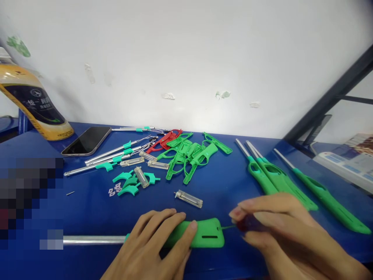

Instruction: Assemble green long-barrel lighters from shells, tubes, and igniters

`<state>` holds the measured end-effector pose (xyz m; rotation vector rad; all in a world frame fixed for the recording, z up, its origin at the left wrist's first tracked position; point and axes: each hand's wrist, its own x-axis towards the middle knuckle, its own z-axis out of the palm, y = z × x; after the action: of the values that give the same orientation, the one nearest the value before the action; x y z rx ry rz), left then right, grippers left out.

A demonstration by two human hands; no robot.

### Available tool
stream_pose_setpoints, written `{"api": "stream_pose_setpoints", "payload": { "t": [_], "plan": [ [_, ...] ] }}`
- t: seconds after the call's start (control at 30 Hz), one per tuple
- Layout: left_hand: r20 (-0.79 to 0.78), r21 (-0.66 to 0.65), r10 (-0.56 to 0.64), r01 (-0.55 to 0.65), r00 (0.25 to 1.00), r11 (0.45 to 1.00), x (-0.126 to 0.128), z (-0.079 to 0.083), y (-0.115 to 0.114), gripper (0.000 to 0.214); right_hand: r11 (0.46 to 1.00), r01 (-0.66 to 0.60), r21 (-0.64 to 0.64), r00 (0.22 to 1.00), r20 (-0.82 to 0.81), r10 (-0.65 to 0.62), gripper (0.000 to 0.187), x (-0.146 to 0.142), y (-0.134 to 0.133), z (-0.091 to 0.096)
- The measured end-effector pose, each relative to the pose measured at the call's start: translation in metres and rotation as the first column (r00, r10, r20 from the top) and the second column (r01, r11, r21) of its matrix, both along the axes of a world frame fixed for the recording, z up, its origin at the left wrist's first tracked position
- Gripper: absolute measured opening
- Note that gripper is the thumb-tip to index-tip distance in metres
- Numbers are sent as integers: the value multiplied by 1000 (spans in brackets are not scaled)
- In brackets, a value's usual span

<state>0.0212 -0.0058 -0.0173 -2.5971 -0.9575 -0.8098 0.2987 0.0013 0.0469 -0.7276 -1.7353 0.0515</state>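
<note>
A left hand [153, 243] presses a lighter [205, 229] of smooth green plastic onto a glossy blue table [233, 258], its fingers bent and slightly parted over the curved handle, with a firm hold on it. The lighter lies lengthwise at the table's near side, its straight silvery tube [96, 240] pointing left, its rounded butt, cut with a dark slot, facing right. The right hand [287, 229] pinches a tool [249, 223] with a dark red grip between thumb and fingers, closed around it; the tool's thin shaft reaches a small round hole in the lighter's butt.

Just beyond the lighter lies a clear, cylindrical tank [189, 198]. Farther back, more see-through tanks [142, 177] are scattered among curved teal triggers [128, 190], slim metal rods [112, 156] trailing fine wires, hollow green shells [201, 160] with looped guards and a red shell [165, 140]. At right, other green lighters [329, 202] lie with their metal tubes pointing away.

A flat black phone [86, 140] and a yellow-and-dark bottle [36, 103] stand at left before a white wall [186, 58] marked by ragged patches.
</note>
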Motion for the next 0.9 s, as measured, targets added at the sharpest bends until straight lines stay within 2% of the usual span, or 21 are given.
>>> {"api": "stream_pose_setpoints", "payload": {
  "t": [0.1,0.2,0.3,0.4,0.47,0.6,0.67,0.73,0.8,0.9],
  "plan": [
    [7,4,1,-1,1000,1000,2,0,1,46,996,43,74,995,-95,-36,26,2,3,4],
    [9,10,2,-3,1000,1000,2,0,2,46,996,84,15,991,-105,-82,18,-4,0,0],
    [14,4,7,-7,1000,1000,1,0,1,46,997,60,-52,992,-106,-65,31,-8,-3,-2],
    [2,2,3,-3,1000,1000,-1,1,1,46,1000,5,8,993,-122,-4,42,-4,2,1],
    [-5,7,-1,1,1000,1000,-1,1,1,47,999,18,33,994,-107,-14,50,-1,4,3],
    [48,3,8,-8,999,1000,8,3,2,42,997,72,-7,991,-110,-72,28,-4,-3,-3],
    [100,4,22,-23,995,1000,15,4,3,41,995,54,-85,995,-76,-61,35,-7,-7,-5],
    [134,7,34,-35,990,999,22,5,4,42,994,46,-101,991,-120,-58,38,-8,-8,-4],
    [145,10,38,-40,989,999,26,5,4,43,996,36,-78,991,-126,-45,36,-3,-4,0],
    [142,10,41,-43,989,999,24,5,4,44,999,30,-12,1000,-10,-30,34,4,0,3]
  ]
}}
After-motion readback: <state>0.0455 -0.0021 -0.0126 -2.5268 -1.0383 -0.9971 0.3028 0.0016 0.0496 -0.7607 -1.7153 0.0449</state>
